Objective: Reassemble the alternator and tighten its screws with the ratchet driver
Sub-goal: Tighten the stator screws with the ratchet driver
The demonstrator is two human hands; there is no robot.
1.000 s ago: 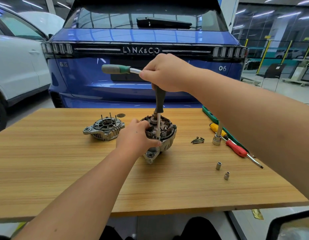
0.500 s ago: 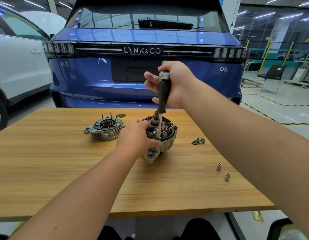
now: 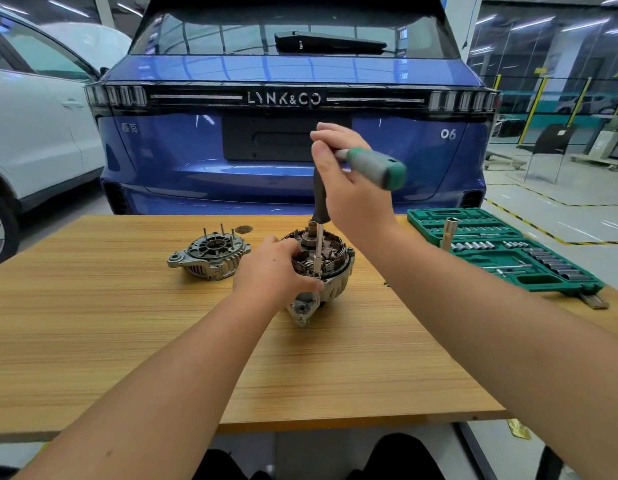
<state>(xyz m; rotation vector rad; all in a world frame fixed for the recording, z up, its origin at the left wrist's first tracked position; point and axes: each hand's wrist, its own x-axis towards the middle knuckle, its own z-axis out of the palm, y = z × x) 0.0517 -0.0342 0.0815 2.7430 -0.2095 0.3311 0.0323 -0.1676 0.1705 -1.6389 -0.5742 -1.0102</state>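
Task roughly midway, judging by layout: alternator body point(image 3: 323, 271) mid-worktop point(image 3: 93, 323), your ratchet driver point(image 3: 369, 168) seated on screw; end cover point(image 3: 210, 254) sits apart toward far edge, not refitted. Your left hand point(image 3: 273, 268) curls round body, steadying. Your right hand point(image 3: 349, 188) wraps driver head, green handle pointing right.

Two hands, a left hand point(image 3: 273, 271) and a right hand point(image 3: 349, 188), one ratchet driver point(image 3: 369, 168), two alternator halves point(image 3: 330, 268) point(image 3: 210, 252), one green socket case point(image 3: 501, 251), one wooden table point(image 3: 110, 323), and two cars point(image 3: 283, 133) point(image 3: 34, 133) were in view.
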